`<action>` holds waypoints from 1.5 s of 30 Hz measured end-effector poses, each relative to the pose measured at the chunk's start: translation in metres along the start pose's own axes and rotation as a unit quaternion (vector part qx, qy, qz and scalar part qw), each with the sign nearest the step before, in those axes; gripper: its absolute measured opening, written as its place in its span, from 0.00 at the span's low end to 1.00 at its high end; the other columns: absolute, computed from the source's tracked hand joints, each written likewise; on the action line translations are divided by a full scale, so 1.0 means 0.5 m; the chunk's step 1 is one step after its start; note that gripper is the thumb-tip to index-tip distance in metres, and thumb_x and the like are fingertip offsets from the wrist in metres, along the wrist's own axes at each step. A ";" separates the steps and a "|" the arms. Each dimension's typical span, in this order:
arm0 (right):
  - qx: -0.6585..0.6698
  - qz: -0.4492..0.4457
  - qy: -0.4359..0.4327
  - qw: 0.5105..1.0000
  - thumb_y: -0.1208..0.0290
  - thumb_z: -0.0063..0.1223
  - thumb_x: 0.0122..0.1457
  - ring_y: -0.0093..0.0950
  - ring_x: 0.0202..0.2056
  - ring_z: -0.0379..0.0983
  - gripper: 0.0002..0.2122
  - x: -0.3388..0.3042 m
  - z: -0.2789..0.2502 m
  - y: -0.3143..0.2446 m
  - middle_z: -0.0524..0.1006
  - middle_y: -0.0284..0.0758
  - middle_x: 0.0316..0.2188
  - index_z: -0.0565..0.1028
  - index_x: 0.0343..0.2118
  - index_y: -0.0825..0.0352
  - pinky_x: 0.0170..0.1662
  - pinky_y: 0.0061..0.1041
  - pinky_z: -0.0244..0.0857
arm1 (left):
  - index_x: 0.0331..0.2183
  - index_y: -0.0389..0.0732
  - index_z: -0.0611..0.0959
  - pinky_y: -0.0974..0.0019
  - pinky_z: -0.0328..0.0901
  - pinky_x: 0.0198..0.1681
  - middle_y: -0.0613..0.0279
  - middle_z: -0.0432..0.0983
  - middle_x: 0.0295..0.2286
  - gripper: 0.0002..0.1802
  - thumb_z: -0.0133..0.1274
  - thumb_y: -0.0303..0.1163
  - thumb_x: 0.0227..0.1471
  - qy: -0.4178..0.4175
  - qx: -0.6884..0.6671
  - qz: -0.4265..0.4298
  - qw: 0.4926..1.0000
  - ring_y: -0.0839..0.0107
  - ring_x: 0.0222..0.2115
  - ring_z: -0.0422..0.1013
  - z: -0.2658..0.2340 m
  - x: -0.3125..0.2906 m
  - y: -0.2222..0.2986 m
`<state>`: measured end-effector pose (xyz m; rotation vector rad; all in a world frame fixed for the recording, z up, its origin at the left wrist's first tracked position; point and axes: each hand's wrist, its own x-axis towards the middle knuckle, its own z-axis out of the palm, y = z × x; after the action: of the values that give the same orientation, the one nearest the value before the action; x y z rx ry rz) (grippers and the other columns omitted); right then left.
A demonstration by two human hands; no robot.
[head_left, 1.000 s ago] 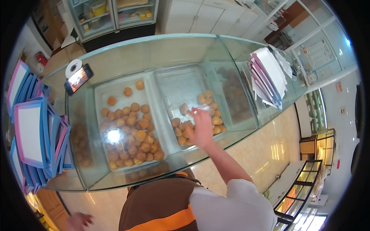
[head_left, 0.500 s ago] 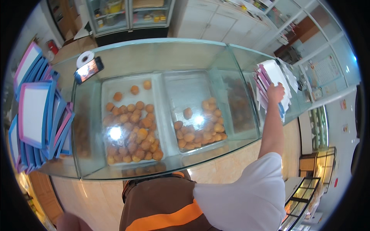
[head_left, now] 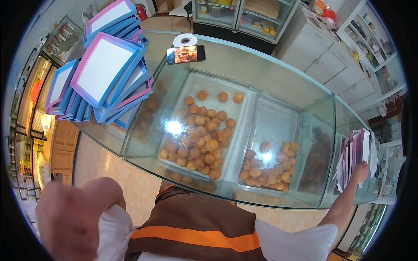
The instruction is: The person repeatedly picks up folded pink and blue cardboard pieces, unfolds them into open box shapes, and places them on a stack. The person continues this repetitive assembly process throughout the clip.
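My right hand (head_left: 360, 172) reaches out to the far right, its fingers closed on the edge of a stack of flat white and purple cardboard sheets (head_left: 356, 150) lying on the glass counter. Close to the camera at the lower left, my left hand (head_left: 65, 217) is raised and smeared by motion, so its fingers do not show clearly; nothing can be made out in it. Shallow pink and blue boxes (head_left: 104, 67) with white insides are piled at the counter's left end.
Under the glass counter top (head_left: 278, 74), round brown pastries fill part of a left tray (head_left: 239, 130) and a right tray (head_left: 278, 113). A phone (head_left: 185, 54) leans on a white roll (head_left: 185, 40) at the back edge. Behind stand a glass-door fridge (head_left: 237, 19) and white cabinets (head_left: 313, 48).
My view has swung left. My left arm has come up into view at the lower left. My right hand has shifted from the stack's top to its near edge.
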<state>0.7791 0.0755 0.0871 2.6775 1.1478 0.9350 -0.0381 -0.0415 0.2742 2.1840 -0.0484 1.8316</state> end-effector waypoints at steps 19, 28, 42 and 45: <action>0.214 -0.422 0.132 0.871 0.76 0.54 0.47 0.34 0.25 0.71 0.03 -0.411 -0.354 -0.486 0.70 0.32 0.24 0.73 0.24 0.60 0.28 0.36 0.64 | 0.21 0.41 0.77 0.65 0.64 0.25 0.63 0.72 0.19 0.17 0.69 0.39 0.41 -0.111 0.220 -0.549 0.798 0.65 0.20 0.70 0.133 -0.508 -0.134; 0.332 -0.307 -0.235 0.860 0.60 0.65 0.54 0.37 0.31 0.78 0.12 -0.466 -0.363 -0.497 0.79 0.37 0.29 0.83 0.32 0.65 0.36 0.34 0.71 | 0.19 0.43 0.76 0.60 0.64 0.25 0.63 0.73 0.18 0.20 0.69 0.45 0.42 -0.121 0.290 -0.515 0.797 0.61 0.21 0.71 0.133 -0.546 -0.111; 0.369 -0.328 -0.251 0.832 0.66 0.63 0.54 0.37 0.31 0.78 0.10 -0.465 -0.361 -0.473 0.79 0.38 0.29 0.83 0.35 0.66 0.37 0.34 0.71 | 0.18 0.43 0.76 0.61 0.63 0.23 0.63 0.73 0.18 0.20 0.69 0.44 0.42 -0.132 0.290 -0.530 0.786 0.62 0.20 0.71 0.136 -0.544 -0.121; 0.368 -0.345 -0.239 0.830 0.66 0.60 0.56 0.39 0.31 0.77 0.09 -0.461 -0.350 -0.468 0.79 0.39 0.29 0.82 0.33 0.67 0.36 0.36 0.71 | 0.18 0.43 0.76 0.61 0.63 0.23 0.63 0.72 0.18 0.20 0.69 0.44 0.42 -0.127 0.289 -0.533 0.785 0.61 0.20 0.71 0.137 -0.543 -0.120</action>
<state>0.4101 0.0588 0.0425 2.2867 2.3894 -0.3588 -0.0117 -0.0436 -0.0112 1.9981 1.5296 0.9094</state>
